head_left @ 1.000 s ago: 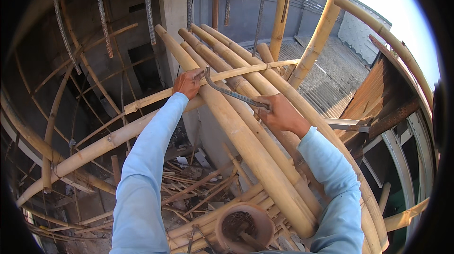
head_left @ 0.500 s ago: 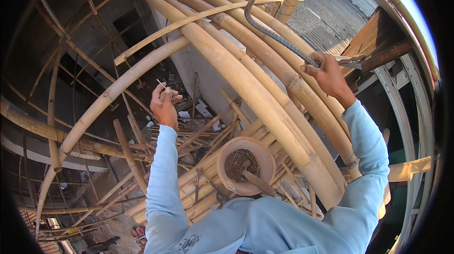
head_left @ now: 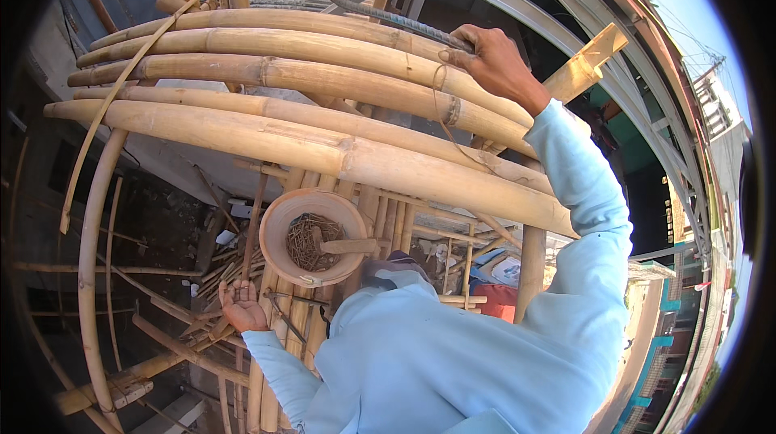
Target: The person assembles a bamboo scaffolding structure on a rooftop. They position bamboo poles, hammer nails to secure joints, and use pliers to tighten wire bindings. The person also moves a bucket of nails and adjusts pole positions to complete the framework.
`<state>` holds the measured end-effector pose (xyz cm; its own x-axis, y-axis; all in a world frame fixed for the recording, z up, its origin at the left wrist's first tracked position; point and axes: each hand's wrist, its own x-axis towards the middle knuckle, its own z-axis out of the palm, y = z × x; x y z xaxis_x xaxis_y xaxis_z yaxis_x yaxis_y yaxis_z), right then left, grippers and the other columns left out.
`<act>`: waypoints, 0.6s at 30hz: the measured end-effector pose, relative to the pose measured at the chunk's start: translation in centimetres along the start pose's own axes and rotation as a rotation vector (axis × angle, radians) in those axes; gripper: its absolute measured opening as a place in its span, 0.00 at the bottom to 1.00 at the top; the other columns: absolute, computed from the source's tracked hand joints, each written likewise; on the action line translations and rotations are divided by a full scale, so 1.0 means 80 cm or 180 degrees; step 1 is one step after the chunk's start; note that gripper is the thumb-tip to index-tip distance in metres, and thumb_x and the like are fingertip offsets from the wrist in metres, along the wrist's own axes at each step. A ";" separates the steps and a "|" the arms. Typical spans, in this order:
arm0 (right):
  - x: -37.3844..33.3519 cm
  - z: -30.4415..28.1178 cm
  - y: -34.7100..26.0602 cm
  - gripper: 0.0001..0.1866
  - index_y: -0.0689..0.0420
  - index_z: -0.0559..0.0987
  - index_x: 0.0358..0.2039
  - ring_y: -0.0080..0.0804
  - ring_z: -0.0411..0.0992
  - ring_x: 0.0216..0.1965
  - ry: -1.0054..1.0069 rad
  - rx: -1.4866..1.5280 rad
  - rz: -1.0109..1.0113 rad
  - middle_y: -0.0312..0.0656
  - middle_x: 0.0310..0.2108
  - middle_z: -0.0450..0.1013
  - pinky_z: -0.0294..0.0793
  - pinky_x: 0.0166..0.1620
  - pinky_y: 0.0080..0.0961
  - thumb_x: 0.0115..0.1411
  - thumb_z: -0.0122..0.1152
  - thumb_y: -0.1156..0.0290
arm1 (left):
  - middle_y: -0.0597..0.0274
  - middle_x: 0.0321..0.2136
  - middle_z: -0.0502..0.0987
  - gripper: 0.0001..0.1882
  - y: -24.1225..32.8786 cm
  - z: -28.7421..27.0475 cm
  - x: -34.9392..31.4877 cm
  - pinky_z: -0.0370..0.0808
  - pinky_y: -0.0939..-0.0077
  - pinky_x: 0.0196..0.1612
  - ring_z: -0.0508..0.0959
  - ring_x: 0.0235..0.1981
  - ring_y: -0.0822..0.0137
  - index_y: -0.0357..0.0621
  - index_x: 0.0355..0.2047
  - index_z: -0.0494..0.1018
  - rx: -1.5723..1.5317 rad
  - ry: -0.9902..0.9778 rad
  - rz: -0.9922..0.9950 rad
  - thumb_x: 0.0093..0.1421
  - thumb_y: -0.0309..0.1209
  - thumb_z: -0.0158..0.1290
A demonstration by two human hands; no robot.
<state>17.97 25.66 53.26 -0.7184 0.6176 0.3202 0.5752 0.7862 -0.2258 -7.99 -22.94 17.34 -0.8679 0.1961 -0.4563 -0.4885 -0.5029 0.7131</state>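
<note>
My right hand (head_left: pixel 493 58) is closed around a ribbed steel bar (head_left: pixel 396 18) with a hooked far end, held above the bamboo poles. A thin looping strand (head_left: pixel 439 94) hangs just below that hand, across the poles. Low on the left, my left hand (head_left: pixel 242 305) is open, palm up with fingers apart, and I see nothing in it. Beside it stands a clay-coloured bucket (head_left: pixel 273 224) full of nails (head_left: pixel 305 242). A hammer (head_left: pixel 349 246) with a wooden handle rests in the bucket, its handle over the rim.
Several thick bamboo poles (head_left: pixel 315 147) run side by side across the front, with a split bamboo strip (head_left: pixel 121 82) over their left ends. Bamboo decking (head_left: pixel 271 369) lies beneath the bucket, with metal tools (head_left: pixel 287 317) on it. A deep drop with scaffold poles (head_left: pixel 93 272) is at left.
The view has swung to the right. My left hand has come down beside the bucket and opened; the small white stick in it no longer shows. My right hand still grips the bar.
</note>
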 end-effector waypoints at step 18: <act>-0.189 0.017 0.198 0.20 0.63 0.80 0.41 0.50 0.74 0.29 0.0089 -0.0210 0.1041 0.55 0.25 0.75 0.71 0.37 0.44 0.63 0.64 0.55 | 0.56 0.39 0.78 0.12 -0.019 0.070 0.026 0.75 0.63 0.42 0.75 0.34 0.62 0.43 0.47 0.70 -0.0302 -0.0285 -0.0528 0.64 0.25 0.44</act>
<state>37.40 28.80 43.57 -0.4810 0.8354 0.2660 0.7983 0.5427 -0.2612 -9.53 -17.05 18.30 -0.7828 0.3548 -0.5112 -0.6185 -0.5336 0.5769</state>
